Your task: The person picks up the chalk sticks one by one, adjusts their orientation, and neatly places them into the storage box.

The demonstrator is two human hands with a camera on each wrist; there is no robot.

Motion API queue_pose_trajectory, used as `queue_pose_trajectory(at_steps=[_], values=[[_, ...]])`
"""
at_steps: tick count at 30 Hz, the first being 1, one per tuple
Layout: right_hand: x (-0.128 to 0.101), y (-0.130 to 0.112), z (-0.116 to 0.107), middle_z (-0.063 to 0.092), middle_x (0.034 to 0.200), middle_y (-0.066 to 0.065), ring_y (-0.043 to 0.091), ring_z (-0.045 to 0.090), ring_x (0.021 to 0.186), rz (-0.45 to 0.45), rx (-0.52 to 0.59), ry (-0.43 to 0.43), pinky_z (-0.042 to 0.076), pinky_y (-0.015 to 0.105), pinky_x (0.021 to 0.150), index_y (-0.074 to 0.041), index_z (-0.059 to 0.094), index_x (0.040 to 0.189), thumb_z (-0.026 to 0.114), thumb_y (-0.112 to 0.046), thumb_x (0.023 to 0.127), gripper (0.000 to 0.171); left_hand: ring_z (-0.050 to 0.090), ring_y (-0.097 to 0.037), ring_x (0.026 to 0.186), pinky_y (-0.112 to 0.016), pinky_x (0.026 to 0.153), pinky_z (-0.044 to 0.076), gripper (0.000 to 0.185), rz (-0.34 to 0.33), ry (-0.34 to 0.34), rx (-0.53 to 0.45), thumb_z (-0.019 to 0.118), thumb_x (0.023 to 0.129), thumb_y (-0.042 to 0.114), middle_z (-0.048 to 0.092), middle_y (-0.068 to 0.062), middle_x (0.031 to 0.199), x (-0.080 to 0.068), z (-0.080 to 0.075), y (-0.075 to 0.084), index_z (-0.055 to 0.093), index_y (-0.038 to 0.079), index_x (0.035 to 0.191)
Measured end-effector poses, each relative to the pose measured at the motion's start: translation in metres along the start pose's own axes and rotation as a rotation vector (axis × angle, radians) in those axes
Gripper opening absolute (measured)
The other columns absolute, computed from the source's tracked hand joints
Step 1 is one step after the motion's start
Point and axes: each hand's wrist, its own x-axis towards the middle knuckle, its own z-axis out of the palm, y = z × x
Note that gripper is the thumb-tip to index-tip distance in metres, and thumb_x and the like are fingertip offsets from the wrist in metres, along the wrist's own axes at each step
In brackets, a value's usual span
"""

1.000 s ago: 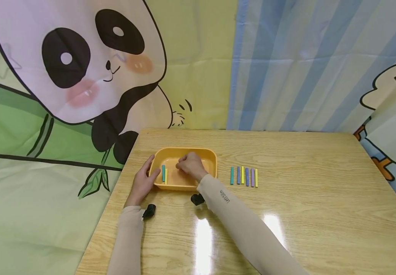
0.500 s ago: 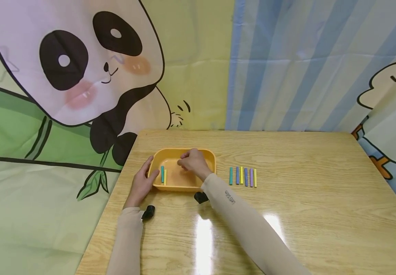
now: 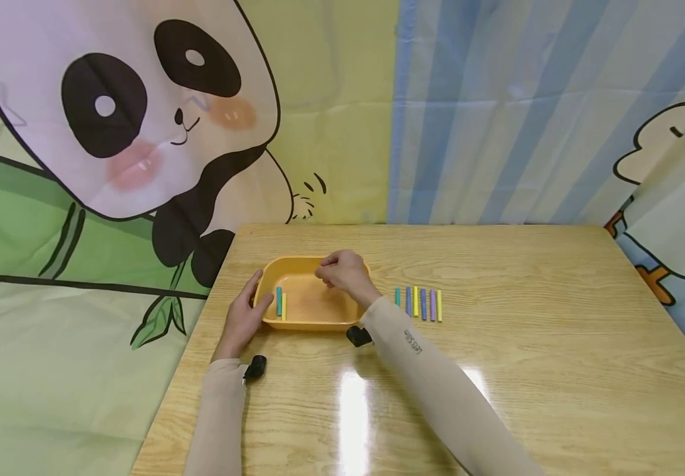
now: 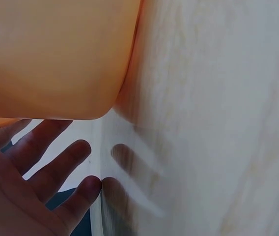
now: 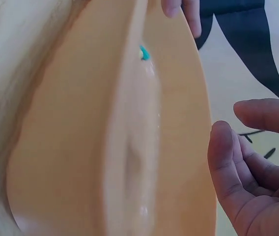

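Note:
An orange plastic tray (image 3: 317, 325) sits at the left of the table. My left hand (image 3: 242, 324) holds its left end, thumb over the rim and fingers along the outer wall. The left wrist view shows those fingers (image 4: 75, 152) spread beside the tray's end. Inside, at the left, a teal chalk-like stick (image 3: 279, 301) and a yellow one (image 3: 284, 307) lie side by side. Over the tray's right part is my right hand (image 3: 345, 272), loosely curled. In the right wrist view its thumb and forefinger stand apart with nothing between them.
Right of the tray, several similar sticks lie in a row on the wooden table (image 3: 527, 317): teal (image 3: 397, 297), blue, yellow (image 3: 416, 301), purple (image 3: 433, 305) and another yellow (image 3: 440, 306). A curtain (image 3: 330, 119) with a panda print hangs behind the table.
My right hand has moved right and slightly farther back, from the tray's middle toward its right end. My left hand stays on the tray's left end.

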Motion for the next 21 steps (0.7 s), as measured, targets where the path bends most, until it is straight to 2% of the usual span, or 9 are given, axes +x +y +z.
queue_pose_trajectory(at_steps=[6, 14, 21], values=[[0.0, 0.0, -0.015, 0.073, 0.092, 0.007, 0.021, 0.071, 0.078, -0.007, -0.018, 0.026, 0.06, 0.033, 0.073, 0.0, 0.069, 0.12, 0.074, -0.014, 0.091, 0.032, 0.03, -0.026, 0.149, -0.048, 0.117, 0.032, 0.065, 0.012, -0.002, -0.003, 0.06, 0.104, 0.027, 0.03, -0.002, 0.164, 0.0, 0.0, -0.001, 0.029, 0.026, 0.162], [-0.006, 0.006, -0.033, 0.074, 0.103, 0.014, 0.021, 0.071, 0.082, 0.015, -0.021, 0.037, 0.059, 0.035, 0.077, -0.003, 0.068, 0.121, 0.075, -0.019, 0.092, 0.033, 0.034, -0.029, 0.147, -0.049, 0.113, 0.038, 0.067, 0.01, -0.015, -0.005, 0.059, 0.105, 0.027, 0.032, -0.007, 0.163, -0.001, 0.0, 0.0, 0.027, 0.025, 0.163], [-0.015, 0.01, -0.048, 0.073, 0.104, 0.015, 0.023, 0.071, 0.083, -0.018, 0.016, 0.043, 0.06, 0.033, 0.076, -0.003, 0.068, 0.12, 0.075, -0.017, 0.092, 0.032, 0.034, -0.027, 0.147, -0.047, 0.113, 0.038, 0.067, -0.005, -0.015, -0.022, 0.06, 0.104, 0.029, 0.031, -0.005, 0.164, -0.001, -0.001, 0.001, 0.028, 0.025, 0.162]])
